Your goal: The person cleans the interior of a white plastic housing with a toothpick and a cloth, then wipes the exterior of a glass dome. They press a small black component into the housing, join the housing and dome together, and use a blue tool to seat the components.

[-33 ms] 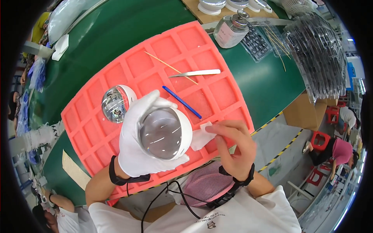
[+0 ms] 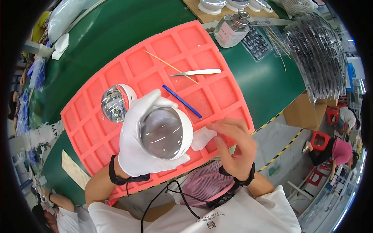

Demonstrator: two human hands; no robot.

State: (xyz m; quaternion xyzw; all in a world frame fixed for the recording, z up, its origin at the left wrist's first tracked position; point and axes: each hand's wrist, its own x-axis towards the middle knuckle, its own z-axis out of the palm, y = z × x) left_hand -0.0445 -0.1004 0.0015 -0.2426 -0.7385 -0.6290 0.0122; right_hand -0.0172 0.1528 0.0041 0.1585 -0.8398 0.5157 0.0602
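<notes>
My left hand point(image 2: 134, 136), in a white glove, is wrapped round a white round housing with a clear glossy dome point(image 2: 161, 133). The dome faces up, and a grey interior shows through it. To the right of it, my bare right hand point(image 2: 237, 145) pinches a thin white wipe point(image 2: 203, 139) between thumb and fingertips. The wipe hangs beside the housing's right edge; whether they touch I cannot tell. A second white housing with a shiny dome point(image 2: 115, 103) lies tilted on the pink foam tray point(image 2: 169, 88), left of my glove.
A blue stick point(image 2: 182, 101), a pair of tweezers point(image 2: 200, 72) and a thin wooden stick point(image 2: 163, 62) lie on the tray. Behind it stand a glass bottle point(image 2: 232, 30) and stacked clear plastic trays point(image 2: 314, 54) on the green table point(image 2: 268, 81). Other people sit farther off.
The wipe's upper tip, which stuck up by my right fingertips, now lies lower between them. My left hand and the domed housing have hardly moved.
</notes>
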